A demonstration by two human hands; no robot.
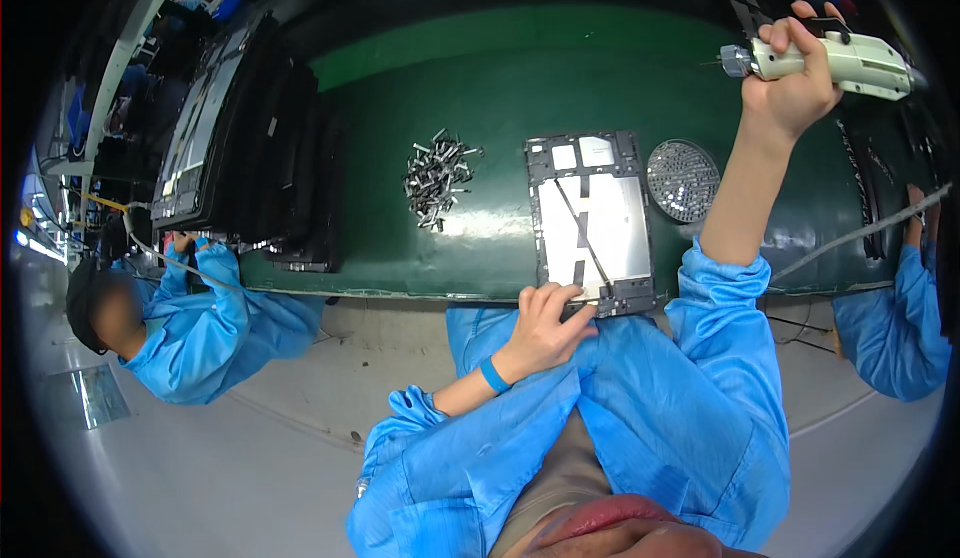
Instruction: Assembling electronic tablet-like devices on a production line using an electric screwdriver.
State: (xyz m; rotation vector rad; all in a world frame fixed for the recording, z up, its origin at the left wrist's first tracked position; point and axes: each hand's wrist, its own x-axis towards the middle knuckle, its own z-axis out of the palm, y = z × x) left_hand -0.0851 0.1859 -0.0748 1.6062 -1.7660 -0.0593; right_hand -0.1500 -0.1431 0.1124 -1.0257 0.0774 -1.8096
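Note:
High at the right, my right hand (797, 83) is wrapped round a cream electric screwdriver (862, 64), its grey nose and thin bit pointing left. An opened tablet body (625, 218) lies on the green bench in front of me, with a black frame, a silver middle and dark strips across it. Over its near left corner, my left hand (548, 330) has its fingers bent and pressed together, touching the near edge. Whatever is between those fingertips is too small or hidden to make out. Beside the tablet's right edge stands a round dish (683, 180) of small shiny parts.
A loose pile of small black and silver parts (438, 180) lies left of the tablet on the green bench (385, 258). Tall stacks of tablet bodies (225, 128) stand farther left. A grey cable (860, 226) crosses at right. Co-workers in blue (215, 333) sit on both sides.

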